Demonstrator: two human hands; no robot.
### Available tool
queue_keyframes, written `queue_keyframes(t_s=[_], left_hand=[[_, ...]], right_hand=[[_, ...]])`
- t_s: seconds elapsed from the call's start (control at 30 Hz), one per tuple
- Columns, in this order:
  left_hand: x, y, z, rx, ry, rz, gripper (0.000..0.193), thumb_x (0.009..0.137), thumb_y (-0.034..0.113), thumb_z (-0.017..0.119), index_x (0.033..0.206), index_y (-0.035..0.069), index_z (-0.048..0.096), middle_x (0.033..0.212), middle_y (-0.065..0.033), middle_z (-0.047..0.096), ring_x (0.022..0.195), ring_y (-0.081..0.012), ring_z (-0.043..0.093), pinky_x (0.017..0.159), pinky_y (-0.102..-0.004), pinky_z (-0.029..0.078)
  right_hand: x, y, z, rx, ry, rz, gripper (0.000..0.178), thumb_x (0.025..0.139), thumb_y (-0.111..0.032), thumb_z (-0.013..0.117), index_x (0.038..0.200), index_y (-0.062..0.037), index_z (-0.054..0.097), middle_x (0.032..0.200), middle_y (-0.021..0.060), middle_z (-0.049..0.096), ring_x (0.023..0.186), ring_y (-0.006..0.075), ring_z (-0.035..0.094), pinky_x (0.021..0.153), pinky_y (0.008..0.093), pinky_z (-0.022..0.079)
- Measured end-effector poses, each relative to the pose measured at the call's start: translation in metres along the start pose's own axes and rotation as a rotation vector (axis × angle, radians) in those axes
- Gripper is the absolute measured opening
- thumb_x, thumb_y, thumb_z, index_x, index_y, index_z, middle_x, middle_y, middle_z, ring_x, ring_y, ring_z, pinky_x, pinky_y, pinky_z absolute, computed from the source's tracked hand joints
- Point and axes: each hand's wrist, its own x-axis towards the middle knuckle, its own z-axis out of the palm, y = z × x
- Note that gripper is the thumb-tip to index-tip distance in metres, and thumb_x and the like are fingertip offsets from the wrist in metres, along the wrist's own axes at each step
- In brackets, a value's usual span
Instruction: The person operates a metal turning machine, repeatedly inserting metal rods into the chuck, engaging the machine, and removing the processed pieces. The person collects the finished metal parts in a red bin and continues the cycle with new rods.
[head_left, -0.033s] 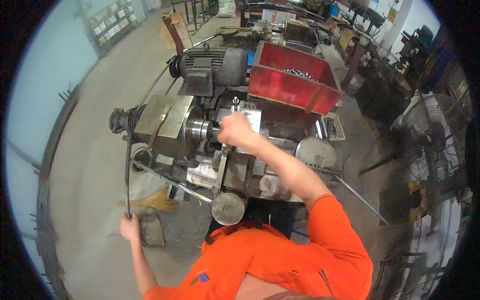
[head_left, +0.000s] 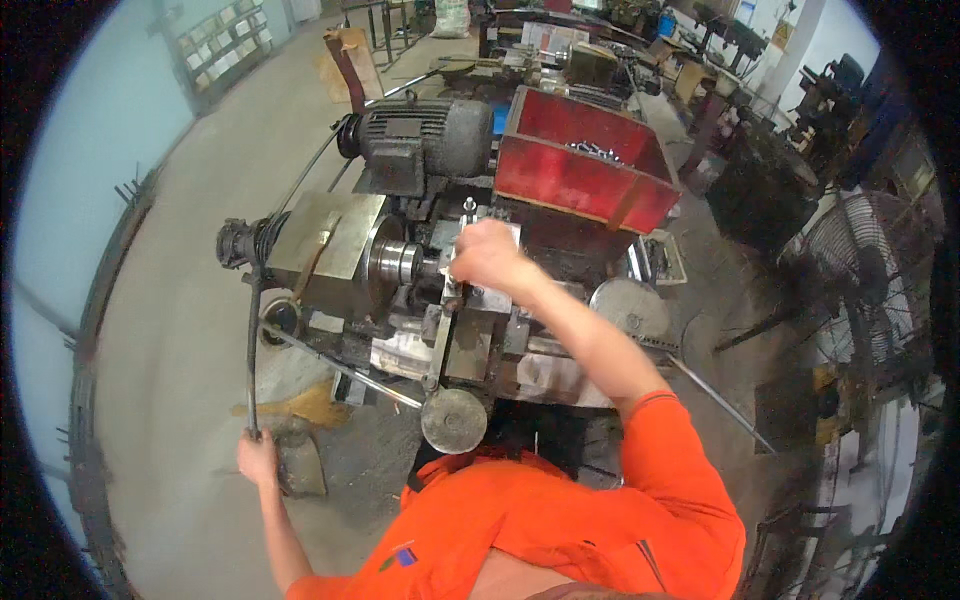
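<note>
In front of me stands a small lathe with a grey box-shaped headstock (head_left: pixel 325 235) and a shiny round spindle nose (head_left: pixel 400 263). My left hand (head_left: pixel 258 457) is closed round the lower end of a long dark lever (head_left: pixel 254 350) that hangs beside the headstock. Over the cross slide, just right of the spindle, is my right hand (head_left: pixel 490 258). Its fingers are curled, and whatever they hold is hidden beneath them. An upright bolt (head_left: pixel 469 205) shows just beyond that hand. Nearer to me lies a round handwheel (head_left: pixel 454 420) at the end of the slide.
A grey electric motor (head_left: pixel 425 137) sits behind the headstock. Right of it, a red metal bin (head_left: pixel 575 165) has small metal parts inside. Another round wheel (head_left: pixel 630 308) and a slanting rod (head_left: pixel 722 404) are on the right, near a large fan (head_left: pixel 855 260). A broom (head_left: pixel 305 405) lies below the headstock.
My right hand has shifted a little to the right, away from the spindle. My left hand keeps its grip on the lever.
</note>
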Motion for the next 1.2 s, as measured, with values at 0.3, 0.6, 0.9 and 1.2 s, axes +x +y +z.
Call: queue_keyframes(t_s=[0.3,0.6,0.9,1.2], left_hand=[[0.026,0.040,-0.004,0.138,0.108,0.281,0.042,0.074,0.035,0.061,0.099,0.003,0.056,0.081,-0.0217,0.061,0.076,-0.0357,0.059,0.066,-0.0424,0.047],[-0.021,0.144,-0.027,-0.265,-0.172,0.867,0.022,0.080,0.020,0.060,0.095,0.004,0.062,0.087,-0.0151,0.064,0.075,-0.0269,0.062,0.064,-0.0324,0.047],[-0.037,0.201,0.073,-0.322,-0.533,1.091,0.026,0.083,0.020,0.057,0.096,-0.002,0.062,0.080,-0.0169,0.064,0.071,-0.0236,0.063,0.066,-0.0325,0.047],[-0.038,0.212,0.071,-0.373,-0.578,0.997,0.021,0.083,0.019,0.057,0.090,0.000,0.062,0.070,-0.0121,0.063,0.063,-0.0153,0.059,0.061,-0.0297,0.045]], right_hand=[[0.001,0.150,-0.087,0.041,0.559,0.201,0.040,0.056,-0.019,0.061,0.095,-0.0106,0.065,0.118,0.0210,0.050,0.103,0.0344,0.052,0.087,0.0391,0.044],[-0.131,0.145,-0.072,0.416,0.415,0.239,0.043,0.056,-0.011,0.054,0.097,0.0015,0.062,0.123,0.0146,0.049,0.103,0.0297,0.053,0.086,0.0310,0.042],[-0.443,0.159,-0.016,0.292,0.100,1.234,0.034,0.060,-0.014,0.055,0.089,0.0005,0.064,0.077,0.0193,0.063,0.075,0.0292,0.062,0.071,0.0336,0.048],[-0.587,0.162,0.168,0.087,-0.287,1.384,0.025,0.065,-0.023,0.054,0.071,-0.0009,0.064,0.078,0.0217,0.062,0.078,0.0326,0.061,0.071,0.0376,0.050]])
